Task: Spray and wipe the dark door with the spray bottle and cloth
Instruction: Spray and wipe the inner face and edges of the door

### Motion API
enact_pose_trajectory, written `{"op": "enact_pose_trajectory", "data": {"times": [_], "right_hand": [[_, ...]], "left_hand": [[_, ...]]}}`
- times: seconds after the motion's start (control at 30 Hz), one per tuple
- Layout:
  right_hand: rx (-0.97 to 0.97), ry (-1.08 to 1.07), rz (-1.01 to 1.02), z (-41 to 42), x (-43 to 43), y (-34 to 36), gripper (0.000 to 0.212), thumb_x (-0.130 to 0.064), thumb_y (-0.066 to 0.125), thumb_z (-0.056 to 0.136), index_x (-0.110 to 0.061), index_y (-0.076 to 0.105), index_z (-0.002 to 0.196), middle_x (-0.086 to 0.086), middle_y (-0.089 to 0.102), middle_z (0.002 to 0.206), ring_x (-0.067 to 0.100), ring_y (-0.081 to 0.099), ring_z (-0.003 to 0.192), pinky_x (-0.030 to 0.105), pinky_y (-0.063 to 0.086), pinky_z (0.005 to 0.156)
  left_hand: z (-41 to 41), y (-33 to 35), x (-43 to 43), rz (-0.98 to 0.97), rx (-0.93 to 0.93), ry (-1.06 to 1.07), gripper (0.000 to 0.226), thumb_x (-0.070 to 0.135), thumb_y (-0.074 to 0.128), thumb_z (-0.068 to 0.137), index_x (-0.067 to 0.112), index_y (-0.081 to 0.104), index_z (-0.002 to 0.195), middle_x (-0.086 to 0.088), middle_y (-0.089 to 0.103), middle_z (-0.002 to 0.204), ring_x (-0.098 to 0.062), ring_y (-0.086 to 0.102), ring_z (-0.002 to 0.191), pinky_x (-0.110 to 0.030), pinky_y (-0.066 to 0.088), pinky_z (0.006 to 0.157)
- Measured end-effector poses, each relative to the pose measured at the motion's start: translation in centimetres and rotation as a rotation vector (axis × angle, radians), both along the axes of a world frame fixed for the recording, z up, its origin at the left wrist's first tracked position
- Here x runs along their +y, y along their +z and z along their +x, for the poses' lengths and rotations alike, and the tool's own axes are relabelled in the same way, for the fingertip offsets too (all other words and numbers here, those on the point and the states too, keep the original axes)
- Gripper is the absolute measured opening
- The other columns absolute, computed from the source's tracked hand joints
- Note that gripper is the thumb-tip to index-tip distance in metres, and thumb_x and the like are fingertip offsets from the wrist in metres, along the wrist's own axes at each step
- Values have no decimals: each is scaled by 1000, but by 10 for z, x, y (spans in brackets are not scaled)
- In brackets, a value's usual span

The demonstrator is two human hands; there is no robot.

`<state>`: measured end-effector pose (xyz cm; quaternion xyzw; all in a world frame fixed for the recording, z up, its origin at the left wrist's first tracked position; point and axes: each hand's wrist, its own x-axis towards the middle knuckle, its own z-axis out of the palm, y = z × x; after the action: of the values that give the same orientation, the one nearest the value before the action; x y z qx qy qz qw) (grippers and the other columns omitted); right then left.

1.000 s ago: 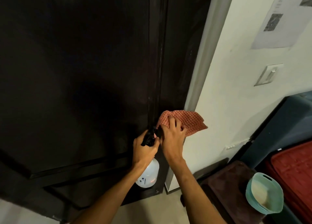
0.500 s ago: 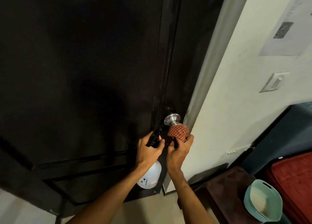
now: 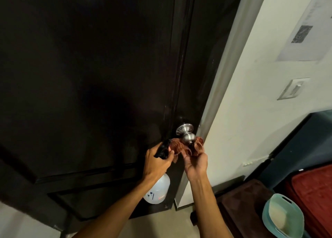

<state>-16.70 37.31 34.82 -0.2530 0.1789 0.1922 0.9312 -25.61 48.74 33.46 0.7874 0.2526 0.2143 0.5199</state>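
The dark door fills the left and middle of the head view, with a silver knob near its right edge. My left hand grips the black trigger head of a white spray bottle, which hangs below the fist. My right hand holds a red checked cloth bunched just under the knob. One end of the cloth reaches across to my left hand's fingers.
A grey door frame and a white wall with a light switch and a paper sheet stand to the right. Lower right hold a teal bin, a brown stool and red fabric.
The cloth went from spread flat on the door edge to wrapped over the knob, and now hangs bunched under the bared knob. My right hand dropped slightly; the left kept its grip.
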Motion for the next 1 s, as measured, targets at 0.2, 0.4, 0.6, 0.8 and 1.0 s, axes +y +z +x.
{"op": "enact_pose_trajectory", "data": {"times": [0.2,0.4,0.6,0.8,1.0], "right_hand": [[-585,-383,-998,-2,-11,28,29,2,54,98,-15,66,118,6,59,129,18,58,118,25,47,103],[-1317,-210,-1484,11,17,42,38,7,64,86,-8,68,121,12,55,132,25,50,123,36,43,110],[-1805,61,-2218,13,24,6,55,-17,87,65,-15,74,118,12,59,131,35,50,120,61,37,110],[-2086,453,-2694,10,18,-7,63,-19,70,89,-13,50,148,15,43,156,35,28,150,56,-7,123],[-2040,420,-2674,8,27,3,60,-15,71,87,-11,54,145,19,43,152,39,34,145,57,7,126]], "left_hand": [[14,8,2,-95,75,5,24,51,82,76,35,65,72,-10,68,91,-24,72,73,-34,60,49],[18,0,6,-72,51,103,33,67,70,65,37,67,79,-3,68,92,-26,71,81,-46,65,59],[3,-9,22,-43,-42,149,23,60,72,71,40,64,80,11,68,78,-24,72,84,-53,64,66],[-5,-18,29,-71,-44,184,27,65,72,70,43,65,85,2,69,88,-30,71,88,-55,64,67],[-10,-11,31,-60,-66,185,21,61,71,73,44,64,83,10,69,82,-29,70,89,-56,63,67]]}}
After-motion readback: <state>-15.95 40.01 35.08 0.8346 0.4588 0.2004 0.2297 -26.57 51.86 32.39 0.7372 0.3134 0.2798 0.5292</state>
